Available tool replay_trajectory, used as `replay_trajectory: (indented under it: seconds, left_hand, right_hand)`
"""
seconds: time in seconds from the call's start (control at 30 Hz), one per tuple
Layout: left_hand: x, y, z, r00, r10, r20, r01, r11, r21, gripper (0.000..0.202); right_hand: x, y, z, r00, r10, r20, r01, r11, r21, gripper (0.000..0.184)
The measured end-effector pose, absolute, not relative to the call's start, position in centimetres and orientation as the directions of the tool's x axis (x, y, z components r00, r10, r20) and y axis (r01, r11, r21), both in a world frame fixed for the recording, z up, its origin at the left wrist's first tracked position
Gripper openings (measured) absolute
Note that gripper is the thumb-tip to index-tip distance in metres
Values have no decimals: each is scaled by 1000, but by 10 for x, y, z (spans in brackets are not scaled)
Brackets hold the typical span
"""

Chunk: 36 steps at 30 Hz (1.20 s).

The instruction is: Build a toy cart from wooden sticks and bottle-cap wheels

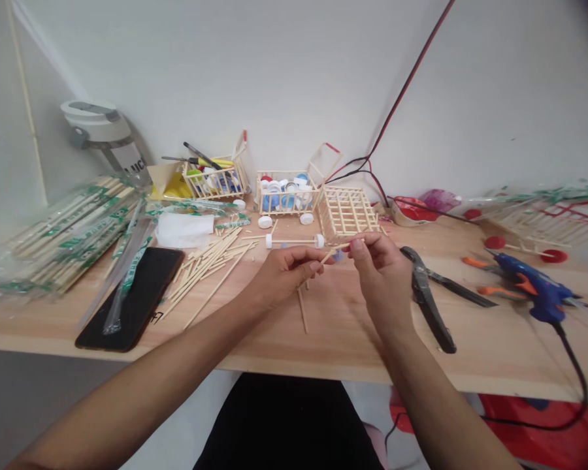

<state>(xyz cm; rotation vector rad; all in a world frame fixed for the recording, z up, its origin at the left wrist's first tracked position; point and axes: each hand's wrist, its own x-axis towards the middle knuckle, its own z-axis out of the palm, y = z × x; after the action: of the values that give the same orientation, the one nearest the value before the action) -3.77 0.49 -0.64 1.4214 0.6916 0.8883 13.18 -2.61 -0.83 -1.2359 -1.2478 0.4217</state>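
Note:
Above the middle of the wooden table, my left hand (287,274) pinches a short thin wooden stick (328,256) between thumb and fingertips. My right hand (382,274) is closed on another thin stick (343,246), and the two sticks meet end to end at an angle between my hands. Whether they are joined is too small to tell. A loose stick (302,314) lies on the table below my left hand. Just beyond my hands are an axle (294,242) with white cap wheels and a stick-built basket frame (350,212).
Loose sticks (210,264), a phone (151,287) and wrapped stick bundles (73,235) lie left. Two small stick carts (218,186) filled with caps and other items stand behind. Cutting pliers (427,303) and a blue glue gun (534,277) with its cord lie right.

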Motion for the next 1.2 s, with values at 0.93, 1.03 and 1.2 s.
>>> replay_trajectory:
  seconds: [0.93, 1.03, 1.2]
  left_hand:
    - [-38, 6, -9, 562, 827, -12, -198, 149, 969, 27]
    - [-38, 5, -9, 556, 831, -22, -206, 164, 965, 27]
    - [-39, 5, -8, 554, 832, -17, -187, 145, 972, 27]
  right_hand:
    - [126, -35, -4, 287, 683, 672, 609, 411, -678, 14]
    - [126, -36, -3, 245, 628, 738, 673, 438, -596, 9]
    - [126, -36, -3, 179, 597, 782, 738, 444, -508, 7]
